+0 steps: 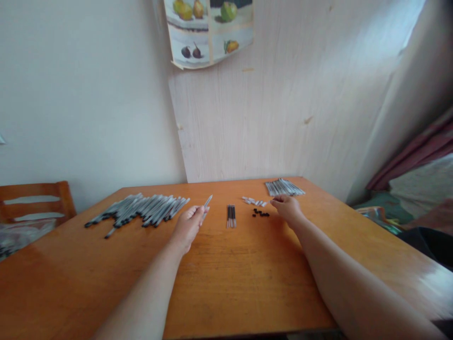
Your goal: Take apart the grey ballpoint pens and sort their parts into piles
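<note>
My left hand is closed around a pen, its pointed end tilted up and away to the right. Over on the right, my right hand has its fingers pinched together at the end of a row of small white pen caps. A pale bit shows at those fingertips, too small to make out clearly. Just nearer than the white caps lie several small black plugs. Between my hands, several dark pen refills lie side by side on the table.
A wide pile of clear pens with black ends covers the table's left side. Another batch of pens lies at the back right. The wooden table meets the wall behind. A wooden chair stands at the left.
</note>
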The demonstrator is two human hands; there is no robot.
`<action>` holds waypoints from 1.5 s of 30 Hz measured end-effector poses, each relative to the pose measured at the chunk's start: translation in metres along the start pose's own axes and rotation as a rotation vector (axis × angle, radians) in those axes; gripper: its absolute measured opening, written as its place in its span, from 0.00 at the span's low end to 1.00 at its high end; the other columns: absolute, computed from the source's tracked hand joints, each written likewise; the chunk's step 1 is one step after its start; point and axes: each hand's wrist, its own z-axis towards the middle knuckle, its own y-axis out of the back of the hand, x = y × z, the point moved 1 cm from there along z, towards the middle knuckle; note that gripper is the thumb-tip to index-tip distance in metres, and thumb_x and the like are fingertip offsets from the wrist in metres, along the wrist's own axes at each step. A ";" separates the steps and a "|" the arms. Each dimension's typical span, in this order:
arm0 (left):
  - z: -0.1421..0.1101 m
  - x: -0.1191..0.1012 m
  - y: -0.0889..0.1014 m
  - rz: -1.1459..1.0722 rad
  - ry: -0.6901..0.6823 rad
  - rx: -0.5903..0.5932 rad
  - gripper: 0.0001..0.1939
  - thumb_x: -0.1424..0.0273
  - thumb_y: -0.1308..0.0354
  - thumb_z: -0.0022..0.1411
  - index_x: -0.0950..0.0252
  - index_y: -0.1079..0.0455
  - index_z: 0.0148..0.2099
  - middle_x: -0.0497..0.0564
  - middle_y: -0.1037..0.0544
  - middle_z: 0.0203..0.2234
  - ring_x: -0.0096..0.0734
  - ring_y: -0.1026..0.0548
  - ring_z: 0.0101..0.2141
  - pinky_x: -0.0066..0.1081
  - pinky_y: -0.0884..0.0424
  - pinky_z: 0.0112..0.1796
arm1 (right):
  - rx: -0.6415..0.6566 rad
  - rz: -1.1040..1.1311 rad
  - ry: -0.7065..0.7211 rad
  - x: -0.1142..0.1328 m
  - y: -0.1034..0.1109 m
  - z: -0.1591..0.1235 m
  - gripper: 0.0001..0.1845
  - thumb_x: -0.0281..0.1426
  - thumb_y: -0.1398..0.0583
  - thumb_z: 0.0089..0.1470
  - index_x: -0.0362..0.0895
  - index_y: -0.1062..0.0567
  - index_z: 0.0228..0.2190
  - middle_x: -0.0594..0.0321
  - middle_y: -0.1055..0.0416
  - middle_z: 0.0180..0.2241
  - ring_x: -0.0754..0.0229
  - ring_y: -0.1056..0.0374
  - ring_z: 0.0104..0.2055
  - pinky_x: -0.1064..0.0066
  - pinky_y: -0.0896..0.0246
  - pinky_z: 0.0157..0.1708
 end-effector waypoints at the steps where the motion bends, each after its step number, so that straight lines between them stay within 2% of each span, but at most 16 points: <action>1: 0.000 0.001 0.000 0.003 0.001 0.000 0.26 0.48 0.47 0.57 0.67 0.28 0.40 0.42 0.40 0.17 0.22 0.43 0.19 0.23 0.46 0.22 | 0.010 -0.104 0.013 -0.002 0.000 0.002 0.11 0.38 0.40 0.47 0.44 0.23 0.27 0.58 0.26 0.26 0.57 0.33 0.29 0.69 0.48 0.26; 4: 0.000 0.001 0.000 0.003 0.005 0.011 0.26 0.48 0.46 0.56 0.67 0.28 0.40 0.42 0.39 0.18 0.22 0.42 0.19 0.23 0.46 0.22 | 0.054 -0.264 0.034 -0.004 -0.002 0.005 0.11 0.35 0.42 0.48 0.44 0.21 0.28 0.56 0.24 0.29 0.56 0.31 0.31 0.69 0.48 0.27; 9: 0.000 0.000 0.000 0.006 0.009 0.003 0.27 0.47 0.46 0.55 0.67 0.27 0.41 0.42 0.39 0.17 0.23 0.42 0.19 0.24 0.45 0.23 | 0.074 -0.307 0.052 -0.006 -0.006 0.005 0.10 0.31 0.41 0.46 0.43 0.20 0.30 0.53 0.23 0.32 0.53 0.30 0.36 0.69 0.45 0.31; 14: 0.001 0.001 0.000 0.008 0.005 0.009 0.27 0.47 0.46 0.56 0.67 0.27 0.41 0.42 0.38 0.18 0.23 0.41 0.20 0.24 0.44 0.24 | 0.087 -0.327 0.052 -0.007 -0.009 0.004 0.15 0.33 0.41 0.48 0.42 0.20 0.36 0.50 0.23 0.38 0.52 0.30 0.40 0.69 0.43 0.34; 17: 0.001 0.001 -0.001 0.005 0.006 0.006 0.26 0.48 0.46 0.56 0.67 0.27 0.40 0.43 0.38 0.18 0.23 0.42 0.20 0.24 0.45 0.23 | 0.117 -0.337 0.052 -0.007 -0.009 0.004 0.14 0.35 0.41 0.49 0.42 0.19 0.35 0.52 0.23 0.37 0.53 0.30 0.40 0.70 0.43 0.35; 21: 0.000 0.000 -0.001 -0.011 0.014 0.006 0.25 0.48 0.45 0.56 0.66 0.28 0.39 0.43 0.38 0.18 0.23 0.43 0.19 0.24 0.47 0.22 | 0.153 -0.346 0.051 -0.005 -0.008 0.003 0.12 0.31 0.42 0.48 0.44 0.19 0.33 0.55 0.22 0.36 0.55 0.30 0.40 0.72 0.43 0.35; 30: 0.000 0.000 -0.002 -0.080 0.054 0.000 0.25 0.49 0.43 0.54 0.66 0.27 0.39 0.42 0.38 0.17 0.21 0.44 0.18 0.23 0.51 0.20 | 0.132 -0.323 0.064 -0.002 -0.008 0.002 0.15 0.29 0.44 0.49 0.46 0.19 0.35 0.56 0.22 0.36 0.55 0.29 0.41 0.72 0.42 0.37; 34: 0.000 0.000 -0.002 -0.185 0.076 0.009 0.21 0.53 0.42 0.55 0.67 0.28 0.39 0.42 0.39 0.17 0.19 0.46 0.17 0.22 0.54 0.18 | 0.098 -0.315 0.063 0.000 -0.005 0.001 0.16 0.31 0.46 0.50 0.44 0.19 0.36 0.54 0.22 0.37 0.53 0.29 0.41 0.71 0.41 0.37; 38: 0.002 0.000 -0.001 -0.325 0.090 0.033 0.15 0.61 0.42 0.55 0.68 0.28 0.38 0.43 0.37 0.18 0.18 0.46 0.17 0.22 0.57 0.16 | -0.002 -0.284 0.069 0.008 -0.002 -0.002 0.17 0.33 0.46 0.50 0.43 0.20 0.37 0.52 0.23 0.36 0.53 0.29 0.40 0.70 0.42 0.36; 42: 0.005 0.002 0.000 -0.475 0.110 0.058 0.10 0.68 0.44 0.54 0.69 0.29 0.37 0.43 0.35 0.19 0.16 0.47 0.15 0.21 0.55 0.16 | -0.047 -0.216 0.133 0.022 -0.001 -0.009 0.16 0.34 0.46 0.50 0.43 0.21 0.36 0.54 0.23 0.34 0.54 0.30 0.38 0.70 0.43 0.35; 45: 0.006 0.001 -0.001 -0.538 0.136 0.071 0.09 0.70 0.45 0.54 0.68 0.31 0.37 0.44 0.32 0.19 0.17 0.43 0.15 0.22 0.51 0.16 | -0.044 -0.134 0.205 0.038 -0.002 -0.021 0.15 0.35 0.46 0.51 0.43 0.22 0.33 0.56 0.24 0.32 0.56 0.30 0.36 0.71 0.43 0.34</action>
